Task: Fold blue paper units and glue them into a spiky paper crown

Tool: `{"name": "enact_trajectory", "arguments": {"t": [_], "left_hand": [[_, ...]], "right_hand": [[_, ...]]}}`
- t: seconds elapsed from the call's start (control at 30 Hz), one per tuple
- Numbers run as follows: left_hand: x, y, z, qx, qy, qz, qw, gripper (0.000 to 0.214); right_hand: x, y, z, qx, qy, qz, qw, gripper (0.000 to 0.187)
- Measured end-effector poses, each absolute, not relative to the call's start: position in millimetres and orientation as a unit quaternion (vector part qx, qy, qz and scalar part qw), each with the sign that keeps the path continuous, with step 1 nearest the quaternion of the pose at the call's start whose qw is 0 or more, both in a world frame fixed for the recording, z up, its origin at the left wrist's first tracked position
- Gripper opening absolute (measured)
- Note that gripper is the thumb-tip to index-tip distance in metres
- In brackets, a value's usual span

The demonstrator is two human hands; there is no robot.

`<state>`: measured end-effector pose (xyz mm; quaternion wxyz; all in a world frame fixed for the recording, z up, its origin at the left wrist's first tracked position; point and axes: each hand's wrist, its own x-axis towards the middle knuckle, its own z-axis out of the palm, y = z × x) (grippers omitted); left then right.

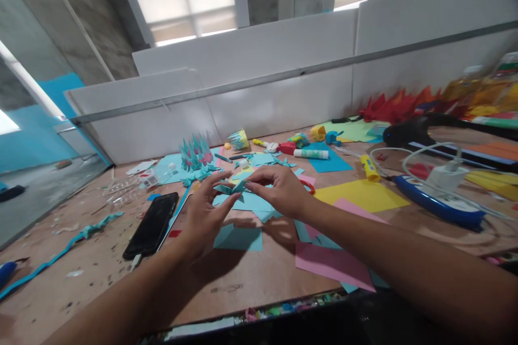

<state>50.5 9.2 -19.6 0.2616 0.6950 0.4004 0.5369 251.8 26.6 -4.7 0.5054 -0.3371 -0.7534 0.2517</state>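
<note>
Head view. We hold our left hand (202, 218) and right hand (281, 191) raised over the bench (101, 275), the fingertips of both pinching one small teal fold (233, 188) between them.
- Under the fold: teal sheet (238, 238), flat on the bench.
- Near our left hand, on its left: phone (151, 225), screen up.
- Under our right forearm: pink sheet (332, 261).
- Beyond it: yellow sheet (360, 195).
- Farther back: glue stick (311, 153), lying flat.
- Far left: teal strip (60, 253).
</note>
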Motion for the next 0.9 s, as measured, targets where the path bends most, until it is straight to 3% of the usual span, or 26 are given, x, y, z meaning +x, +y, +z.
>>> {"name": "enact_trajectory", "arguments": {"t": [0.17, 0.3, 0.4, 0.5, 0.63, 0.9], "left_hand": [[54, 14, -18, 0.603, 0.377, 0.549, 0.44, 0.065], [53, 22, -22, 0.549, 0.318, 0.564, 0.528, 0.071], [53, 22, -22, 0.544, 0.339, 0.547, 0.538, 0.067], [54, 18, -21, 0.554, 0.379, 0.531, 0.517, 0.066], [57, 15, -21, 0.561, 0.419, 0.519, 0.491, 0.055], [46, 30, -10, 0.538, 0.371, 0.565, 0.504, 0.037]], "right_hand": [[256, 30, -8, -0.319, -0.772, 0.233, 0.498, 0.013], [261, 29, -5, -0.251, -0.86, 0.146, 0.419, 0.013], [267, 29, 5, -0.253, -0.889, 0.125, 0.361, 0.022], [278, 35, 17, -0.393, -0.851, 0.073, 0.34, 0.029], [297, 53, 20, -0.556, -0.79, 0.043, 0.256, 0.026], [315, 80, 16, -0.637, -0.75, 0.045, 0.173, 0.029]]}}
